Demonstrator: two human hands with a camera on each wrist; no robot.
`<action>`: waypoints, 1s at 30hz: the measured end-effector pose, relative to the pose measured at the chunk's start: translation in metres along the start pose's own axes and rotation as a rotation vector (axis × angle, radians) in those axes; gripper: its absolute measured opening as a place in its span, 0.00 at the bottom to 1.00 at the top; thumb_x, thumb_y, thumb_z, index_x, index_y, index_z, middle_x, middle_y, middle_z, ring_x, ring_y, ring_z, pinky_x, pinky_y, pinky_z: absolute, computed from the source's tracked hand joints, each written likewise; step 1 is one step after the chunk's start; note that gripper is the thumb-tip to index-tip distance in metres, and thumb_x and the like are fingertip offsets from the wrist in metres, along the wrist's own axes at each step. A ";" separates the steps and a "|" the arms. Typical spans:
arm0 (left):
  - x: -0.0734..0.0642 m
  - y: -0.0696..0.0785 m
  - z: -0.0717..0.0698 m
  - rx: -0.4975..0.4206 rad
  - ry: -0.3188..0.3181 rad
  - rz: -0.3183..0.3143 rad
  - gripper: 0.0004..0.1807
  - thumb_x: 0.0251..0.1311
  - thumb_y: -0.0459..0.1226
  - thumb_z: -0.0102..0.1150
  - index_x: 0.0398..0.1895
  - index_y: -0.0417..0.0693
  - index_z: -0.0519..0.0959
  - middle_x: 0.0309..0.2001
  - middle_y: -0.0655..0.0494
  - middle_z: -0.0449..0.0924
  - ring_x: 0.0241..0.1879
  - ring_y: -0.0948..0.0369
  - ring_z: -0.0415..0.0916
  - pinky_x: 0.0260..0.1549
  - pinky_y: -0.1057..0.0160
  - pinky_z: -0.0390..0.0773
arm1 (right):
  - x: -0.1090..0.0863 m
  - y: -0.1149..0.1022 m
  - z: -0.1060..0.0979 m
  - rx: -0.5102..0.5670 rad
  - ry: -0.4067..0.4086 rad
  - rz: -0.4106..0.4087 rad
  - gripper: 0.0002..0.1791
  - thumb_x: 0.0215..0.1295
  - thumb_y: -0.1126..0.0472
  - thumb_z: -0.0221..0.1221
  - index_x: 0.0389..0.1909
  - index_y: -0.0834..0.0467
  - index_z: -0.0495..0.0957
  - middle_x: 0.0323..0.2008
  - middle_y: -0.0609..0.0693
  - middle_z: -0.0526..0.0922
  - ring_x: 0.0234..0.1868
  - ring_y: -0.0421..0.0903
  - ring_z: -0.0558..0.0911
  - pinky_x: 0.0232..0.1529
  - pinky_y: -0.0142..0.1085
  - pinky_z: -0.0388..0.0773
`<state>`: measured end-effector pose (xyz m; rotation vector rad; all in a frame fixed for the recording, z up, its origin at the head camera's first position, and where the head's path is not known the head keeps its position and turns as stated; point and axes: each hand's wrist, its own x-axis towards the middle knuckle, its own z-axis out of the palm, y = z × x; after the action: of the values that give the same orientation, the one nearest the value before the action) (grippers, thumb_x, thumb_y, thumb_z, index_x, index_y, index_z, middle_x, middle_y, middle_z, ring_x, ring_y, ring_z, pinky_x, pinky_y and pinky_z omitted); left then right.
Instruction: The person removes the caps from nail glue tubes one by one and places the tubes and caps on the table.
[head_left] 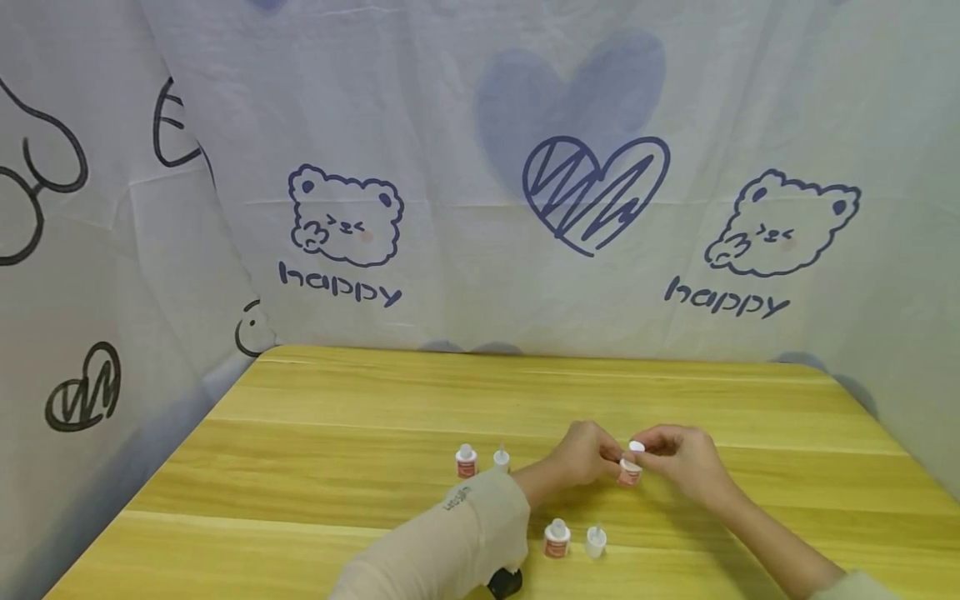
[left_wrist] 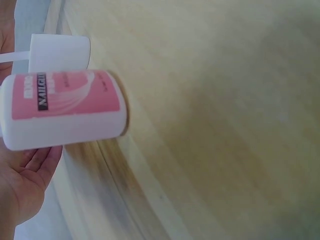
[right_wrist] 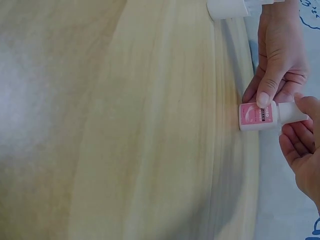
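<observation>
My left hand grips a small white nail glue bottle with a pink label, its thumb lying across the label in the right wrist view. The bottle stands upright on the table. My right hand pinches the white cap at the bottle's top, between thumb and fingers; the cap lines up with the bottle's neck. Nearer the front stand an uncapped nail glue bottle and a loose cap with a thin pin pointing up. This bottle and cap fill the left side of the left wrist view.
Another uncapped bottle and a loose cap stand left of my left hand, beyond the forearm. A black object shows below the sleeve. The wooden table ends at a printed cloth behind it.
</observation>
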<state>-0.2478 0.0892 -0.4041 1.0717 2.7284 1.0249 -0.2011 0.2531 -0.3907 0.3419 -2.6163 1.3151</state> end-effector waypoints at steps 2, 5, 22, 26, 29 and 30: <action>0.000 -0.001 0.000 -0.001 -0.004 0.003 0.04 0.51 0.33 0.67 0.31 0.42 0.86 0.29 0.55 0.87 0.23 0.75 0.76 0.20 0.83 0.69 | 0.001 -0.001 -0.001 -0.006 -0.008 0.007 0.07 0.53 0.66 0.66 0.31 0.66 0.82 0.30 0.57 0.85 0.26 0.31 0.78 0.28 0.27 0.78; 0.000 -0.001 0.000 0.016 -0.003 0.018 0.04 0.51 0.32 0.67 0.30 0.43 0.87 0.29 0.56 0.87 0.23 0.75 0.76 0.20 0.83 0.69 | 0.002 -0.002 -0.002 -0.023 -0.023 0.011 0.07 0.53 0.67 0.65 0.32 0.66 0.83 0.30 0.57 0.85 0.27 0.31 0.78 0.28 0.27 0.78; -0.001 0.000 -0.001 0.007 -0.011 0.015 0.06 0.50 0.35 0.67 0.31 0.44 0.87 0.29 0.56 0.87 0.23 0.76 0.75 0.20 0.83 0.69 | 0.003 -0.004 -0.008 -0.050 -0.123 -0.108 0.11 0.56 0.67 0.63 0.38 0.70 0.81 0.36 0.61 0.85 0.31 0.31 0.80 0.32 0.25 0.79; -0.001 0.001 -0.002 -0.016 -0.011 0.005 0.07 0.49 0.36 0.68 0.31 0.43 0.87 0.29 0.56 0.87 0.23 0.76 0.75 0.20 0.83 0.69 | 0.003 -0.005 -0.007 -0.041 -0.116 -0.092 0.11 0.56 0.68 0.63 0.38 0.70 0.81 0.35 0.61 0.85 0.31 0.31 0.80 0.33 0.25 0.79; -0.001 0.002 -0.002 -0.017 -0.012 0.001 0.06 0.49 0.35 0.68 0.31 0.43 0.86 0.28 0.56 0.86 0.22 0.77 0.73 0.19 0.83 0.69 | 0.002 -0.005 -0.005 -0.050 -0.081 -0.078 0.11 0.55 0.66 0.64 0.37 0.69 0.81 0.34 0.59 0.85 0.30 0.31 0.79 0.32 0.25 0.78; -0.001 0.002 -0.002 -0.025 -0.014 -0.001 0.06 0.49 0.35 0.68 0.31 0.42 0.86 0.28 0.55 0.86 0.22 0.77 0.73 0.19 0.83 0.69 | 0.001 -0.005 -0.004 -0.057 -0.069 -0.076 0.11 0.55 0.66 0.65 0.37 0.69 0.81 0.33 0.58 0.85 0.30 0.31 0.79 0.31 0.25 0.78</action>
<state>-0.2463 0.0883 -0.4017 1.0701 2.6974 1.0448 -0.2006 0.2535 -0.3841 0.4812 -2.6625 1.2234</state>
